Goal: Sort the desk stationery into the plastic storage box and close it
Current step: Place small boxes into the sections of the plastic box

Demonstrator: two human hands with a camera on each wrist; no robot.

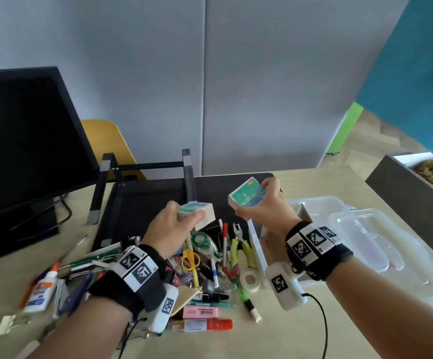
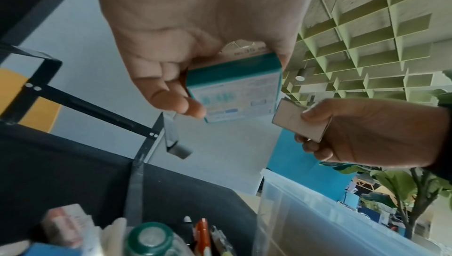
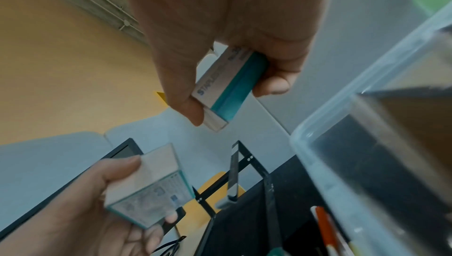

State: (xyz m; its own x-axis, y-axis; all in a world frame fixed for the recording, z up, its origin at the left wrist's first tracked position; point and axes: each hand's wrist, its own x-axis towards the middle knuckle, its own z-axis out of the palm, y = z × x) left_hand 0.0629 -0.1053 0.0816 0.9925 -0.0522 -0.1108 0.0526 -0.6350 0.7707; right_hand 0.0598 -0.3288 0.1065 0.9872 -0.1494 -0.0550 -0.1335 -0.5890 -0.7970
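1. Two bare forearms wearing black wrist straps with printed square markers are reaching forward over a beige desk (image 1: 321, 182).
2. Left hand (image 1: 168, 229) is holding a teal-and-white staple box (image 1: 197, 212) above the clutter, its thumb and fingers clamped on the box's opposite sides.
3. Right hand (image 1: 264, 206) is holding a second staple box (image 1: 246, 196) slightly higher and tilted, fingers and thumb wrapped around its edges; the right wrist view is showing the word "STAPLES" on its side.
4. Both boxes are hanging close together in the air, not touching.
5. Beneath the hands, a pile of loose stationery is lying on the desk: yellow scissors (image 1: 190, 260), a green correction tape dispenser (image 1: 205, 242), green-handled pliers (image 1: 241, 247), a roll of clear tape (image 1: 251, 279), a pink eraser (image 1: 201, 312), a red marker (image 1: 205, 325) and a glue bottle (image 1: 41, 290).
6. Just right of the pile, the clear plastic storage box (image 1: 258, 244) is standing open, under the right wrist.
7. Its clear lid (image 1: 381, 244) is lying further right.
8. Behind, a black monitor (image 1: 23, 141) is standing at left.
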